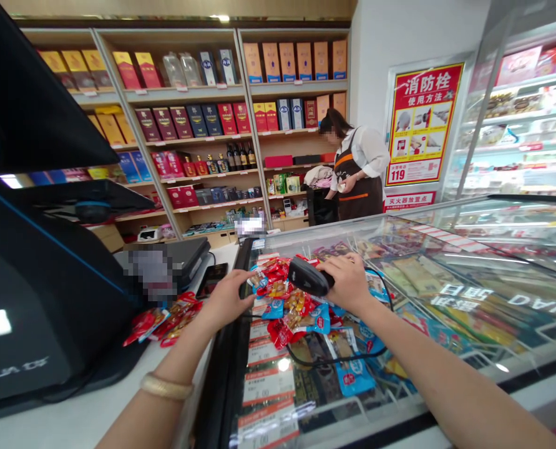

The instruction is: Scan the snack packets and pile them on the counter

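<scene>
My right hand [350, 284] is closed round a black handheld barcode scanner [306, 276], holding it over a pile of small snack packets [296, 312] in red and blue wrappers. The pile lies on the glass lid of a chest freezer [315, 399]. At the pile's left edge is my left hand [228, 299], thumb and forefinger apart, the fingertips beside a blue-and-white packet [259, 280]. A black cable [338, 360] loops over the glass below the scanner. More red packets [179, 318] lie on the white counter [141, 380] to the left.
A dark checkout terminal [48, 299] fills the left side. Near my left hand lies a phone [212, 279]. Behind the freezer, a person in a brown apron [359, 168] bends by shelves [188, 146] of boxed bottles. A glass-fronted display [530, 131] stands right.
</scene>
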A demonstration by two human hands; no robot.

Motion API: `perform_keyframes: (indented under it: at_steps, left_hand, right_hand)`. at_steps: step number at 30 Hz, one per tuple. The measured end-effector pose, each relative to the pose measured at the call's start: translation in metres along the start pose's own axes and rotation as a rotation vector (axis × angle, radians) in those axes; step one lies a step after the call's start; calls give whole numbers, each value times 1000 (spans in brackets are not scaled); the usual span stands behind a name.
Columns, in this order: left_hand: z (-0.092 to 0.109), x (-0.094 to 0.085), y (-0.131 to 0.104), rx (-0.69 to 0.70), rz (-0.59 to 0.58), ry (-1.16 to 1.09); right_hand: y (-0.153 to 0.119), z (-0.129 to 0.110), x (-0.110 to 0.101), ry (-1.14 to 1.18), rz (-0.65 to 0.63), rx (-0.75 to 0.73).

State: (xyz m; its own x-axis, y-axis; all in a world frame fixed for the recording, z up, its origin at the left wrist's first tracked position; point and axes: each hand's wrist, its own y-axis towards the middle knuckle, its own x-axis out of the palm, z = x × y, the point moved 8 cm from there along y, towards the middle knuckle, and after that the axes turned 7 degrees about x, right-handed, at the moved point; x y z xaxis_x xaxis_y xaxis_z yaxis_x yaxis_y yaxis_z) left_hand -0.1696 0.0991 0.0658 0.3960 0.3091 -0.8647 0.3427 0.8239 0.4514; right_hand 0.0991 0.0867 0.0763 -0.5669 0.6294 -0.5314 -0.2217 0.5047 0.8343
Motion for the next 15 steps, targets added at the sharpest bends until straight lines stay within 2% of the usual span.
perform_keyframes:
  at_steps: [2,5,9,12,15]
  left_hand:
    - [17,24,11,106,-73,-15]
    - [25,47,18,140,-117,-30]
    - [23,49,18,98,-23,-217]
    - [13,44,17,-21,59,-392]
    - [-8,44,10,-312,164,-641]
  right_hand:
    - [0,1,1,-8,-7,8]
    - [0,2,3,-27,-17,12]
    - [1,3,3,-30,-28,13]
    - [1,3,4,-35,-43,19]
    - [1,5,5,-41,-55,37]
